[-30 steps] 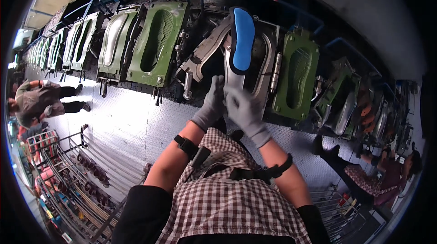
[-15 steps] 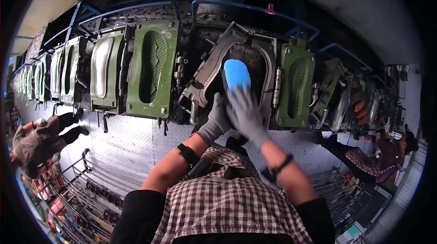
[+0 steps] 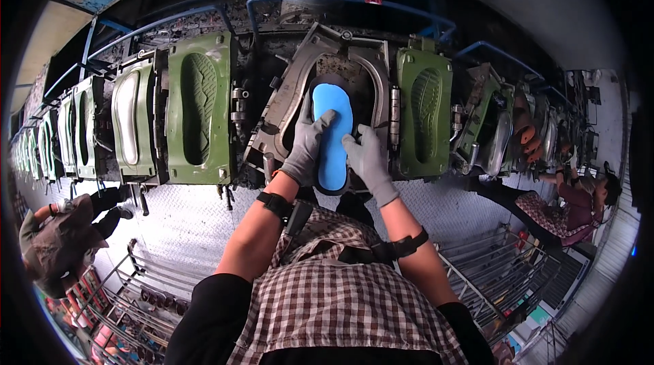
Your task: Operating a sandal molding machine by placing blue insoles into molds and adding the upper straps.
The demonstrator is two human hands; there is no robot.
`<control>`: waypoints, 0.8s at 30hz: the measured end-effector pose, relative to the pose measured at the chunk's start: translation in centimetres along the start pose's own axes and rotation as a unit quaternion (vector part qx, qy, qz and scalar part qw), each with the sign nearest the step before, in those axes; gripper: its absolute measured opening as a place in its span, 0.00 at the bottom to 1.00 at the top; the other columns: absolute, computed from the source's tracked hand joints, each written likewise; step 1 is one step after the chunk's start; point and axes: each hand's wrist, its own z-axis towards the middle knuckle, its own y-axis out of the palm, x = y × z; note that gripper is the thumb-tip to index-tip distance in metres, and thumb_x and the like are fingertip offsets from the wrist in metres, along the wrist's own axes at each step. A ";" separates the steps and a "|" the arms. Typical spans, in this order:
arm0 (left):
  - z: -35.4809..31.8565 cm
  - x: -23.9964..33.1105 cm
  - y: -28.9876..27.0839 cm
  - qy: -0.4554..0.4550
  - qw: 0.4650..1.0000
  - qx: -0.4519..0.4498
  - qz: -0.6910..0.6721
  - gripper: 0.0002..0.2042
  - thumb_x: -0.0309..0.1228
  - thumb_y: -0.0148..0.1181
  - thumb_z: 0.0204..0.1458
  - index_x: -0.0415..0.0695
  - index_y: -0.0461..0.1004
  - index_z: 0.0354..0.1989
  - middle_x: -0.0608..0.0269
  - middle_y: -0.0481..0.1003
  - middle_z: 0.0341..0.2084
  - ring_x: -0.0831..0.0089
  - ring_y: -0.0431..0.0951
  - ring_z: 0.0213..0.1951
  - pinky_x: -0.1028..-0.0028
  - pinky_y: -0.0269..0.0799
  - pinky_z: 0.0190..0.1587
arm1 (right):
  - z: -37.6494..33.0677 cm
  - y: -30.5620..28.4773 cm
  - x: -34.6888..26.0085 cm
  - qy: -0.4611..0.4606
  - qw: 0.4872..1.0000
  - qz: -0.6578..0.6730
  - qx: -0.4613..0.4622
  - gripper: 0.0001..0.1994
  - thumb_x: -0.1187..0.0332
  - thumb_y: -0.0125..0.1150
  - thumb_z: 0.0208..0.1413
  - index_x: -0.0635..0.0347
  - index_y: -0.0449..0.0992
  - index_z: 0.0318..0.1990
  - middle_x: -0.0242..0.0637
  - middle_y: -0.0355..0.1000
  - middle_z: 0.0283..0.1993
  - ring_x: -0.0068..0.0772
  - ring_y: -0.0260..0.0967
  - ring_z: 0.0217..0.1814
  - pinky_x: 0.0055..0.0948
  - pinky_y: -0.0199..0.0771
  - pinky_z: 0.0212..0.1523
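A blue shoe sole (image 3: pixel 332 135) lies on a dark last inside the open grey metal mould (image 3: pixel 327 65) straight ahead of me. My left hand (image 3: pixel 307 144), in a grey glove, presses on the sole's left edge with fingers spread over it. My right hand (image 3: pixel 368 161), also gloved in grey, presses against the sole's lower right edge. Both forearms wear black straps. Neither hand grips the sole; both rest flat on it.
Green sole moulds (image 3: pixel 197 116) (image 3: pixel 424 113) stand open on either side, in a long row curving off both ways. A person in a cap (image 3: pixel 54 242) crouches at the left. Another person (image 3: pixel 579 201) sits at the right. Wire racks (image 3: pixel 490 270) stand below.
The blue sole has come down from an upright hold above the mould and now lies flat on the last. Both hands moved down with it and press on it.
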 end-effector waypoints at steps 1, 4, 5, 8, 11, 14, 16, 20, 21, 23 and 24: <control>0.1 0.3 0.3 0.014 0.999 -0.015 0.032 0.40 0.24 0.66 0.54 0.47 0.50 0.74 0.55 0.72 0.53 0.69 0.76 0.49 0.71 0.76 0.49 | -1.0 0.5 0.1 -0.075 0.995 0.008 0.070 0.20 0.68 0.63 0.57 0.69 0.69 0.53 0.36 0.72 0.30 0.23 0.70 0.28 0.26 0.71 0.30; 2.0 0.0 1.8 0.044 0.993 -0.046 0.097 0.40 0.25 0.67 0.53 0.46 0.52 0.74 0.54 0.71 0.56 0.71 0.74 0.51 0.73 0.74 0.51 | -0.7 0.3 1.9 -0.150 0.977 0.020 0.151 0.14 0.70 0.61 0.58 0.68 0.69 0.47 0.36 0.71 0.30 0.23 0.69 0.28 0.26 0.71 0.32; 2.9 -0.3 2.7 0.062 0.987 -0.063 0.131 0.40 0.26 0.68 0.52 0.44 0.53 0.73 0.54 0.70 0.57 0.72 0.73 0.52 0.74 0.73 0.52 | 0.8 0.2 2.7 -0.196 0.961 0.015 0.195 0.12 0.71 0.61 0.58 0.66 0.68 0.45 0.35 0.71 0.28 0.25 0.68 0.29 0.30 0.71 0.33; 6.0 -0.2 3.3 0.078 0.987 -0.032 0.136 0.41 0.30 0.69 0.52 0.43 0.53 0.73 0.55 0.73 0.55 0.72 0.75 0.49 0.73 0.75 0.50 | 2.5 -2.3 -1.1 -0.209 0.957 -0.054 0.191 0.14 0.65 0.61 0.57 0.52 0.69 0.49 0.45 0.77 0.37 0.53 0.76 0.39 0.48 0.74 0.39; 7.4 -1.3 5.3 0.122 0.987 0.019 0.100 0.40 0.29 0.67 0.54 0.45 0.51 0.74 0.56 0.74 0.50 0.73 0.76 0.45 0.73 0.75 0.46 | 5.0 -4.5 -1.7 -0.242 0.943 -0.109 0.201 0.18 0.64 0.58 0.58 0.48 0.67 0.55 0.47 0.78 0.39 0.53 0.77 0.40 0.50 0.74 0.40; 6.5 -1.6 6.1 0.158 0.958 0.031 0.238 0.38 0.38 0.64 0.56 0.41 0.52 0.72 0.52 0.69 0.56 0.66 0.73 0.52 0.69 0.70 0.55 | 5.0 -5.4 -0.4 -0.221 0.954 -0.115 0.168 0.20 0.64 0.60 0.58 0.46 0.68 0.58 0.40 0.78 0.37 0.52 0.77 0.33 0.49 0.75 0.34; 4.1 -1.8 6.7 0.101 0.950 0.096 0.279 0.38 0.44 0.61 0.58 0.42 0.51 0.72 0.50 0.67 0.59 0.63 0.70 0.56 0.67 0.68 0.57 | 4.2 -7.1 -0.6 -0.179 0.974 -0.117 0.075 0.20 0.64 0.61 0.58 0.46 0.69 0.58 0.40 0.78 0.38 0.49 0.78 0.35 0.46 0.76 0.36; -0.2 -3.5 6.9 0.128 0.912 0.140 0.364 0.36 0.41 0.60 0.61 0.42 0.49 0.73 0.50 0.65 0.61 0.64 0.70 0.54 0.68 0.70 0.55 | 4.6 -14.2 7.0 -0.244 0.939 0.107 0.215 0.16 0.67 0.61 0.58 0.55 0.73 0.54 0.44 0.78 0.50 0.42 0.78 0.47 0.37 0.77 0.47; -1.1 -3.7 6.0 0.192 0.900 0.176 0.348 0.35 0.38 0.60 0.61 0.41 0.50 0.72 0.50 0.64 0.62 0.64 0.69 0.56 0.67 0.67 0.58 | 2.6 -18.1 5.6 -0.148 0.954 0.107 0.239 0.16 0.67 0.61 0.59 0.57 0.73 0.54 0.40 0.78 0.50 0.34 0.78 0.45 0.33 0.77 0.46; -2.5 -4.8 8.2 0.290 0.851 0.188 0.396 0.34 0.35 0.59 0.62 0.39 0.51 0.72 0.50 0.60 0.66 0.63 0.64 0.62 0.66 0.60 0.65 | 3.1 -25.9 12.5 -0.115 0.902 0.078 0.408 0.17 0.64 0.57 0.63 0.63 0.73 0.55 0.44 0.74 0.50 0.38 0.75 0.46 0.32 0.74 0.50; -3.4 -4.9 10.0 0.325 0.804 0.188 0.461 0.33 0.34 0.58 0.62 0.38 0.52 0.72 0.51 0.57 0.69 0.63 0.60 0.67 0.65 0.54 0.68 | 2.8 -30.2 14.7 -0.057 0.887 -0.018 0.457 0.17 0.63 0.57 0.61 0.67 0.75 0.50 0.47 0.75 0.48 0.45 0.74 0.47 0.36 0.73 0.50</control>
